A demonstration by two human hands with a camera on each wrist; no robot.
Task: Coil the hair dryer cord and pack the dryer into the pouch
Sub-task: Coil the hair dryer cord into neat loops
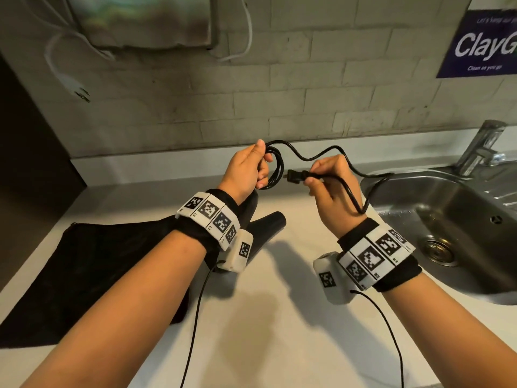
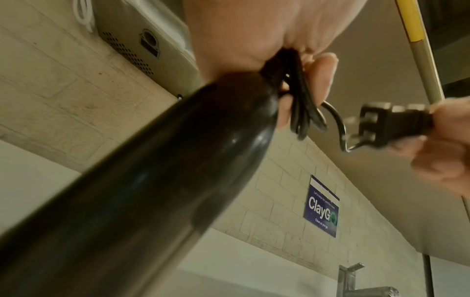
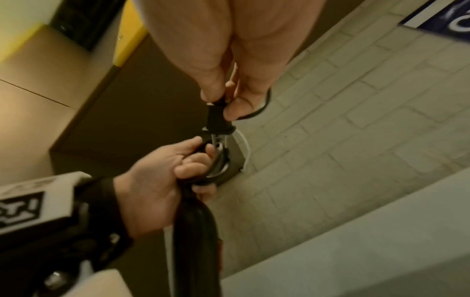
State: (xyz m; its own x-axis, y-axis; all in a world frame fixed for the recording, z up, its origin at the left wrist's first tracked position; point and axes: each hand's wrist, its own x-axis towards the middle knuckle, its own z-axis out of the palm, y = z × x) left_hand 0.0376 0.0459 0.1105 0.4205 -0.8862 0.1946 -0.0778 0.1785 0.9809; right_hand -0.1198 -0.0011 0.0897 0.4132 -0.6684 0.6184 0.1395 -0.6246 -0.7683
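Observation:
My left hand grips several loops of the black cord together with the end of the black hair dryer's handle, raised above the counter. The dryer body hangs below my left wrist, mostly hidden by it. My right hand pinches the cord's plug, prongs pointing at the coil. A loose length of cord arcs between both hands and hangs over the right wrist. The black pouch lies flat on the counter at the left.
A steel sink with a faucet sits at the right of the white counter. On the brick wall hang a blue sign, an appliance and a white cable with plug.

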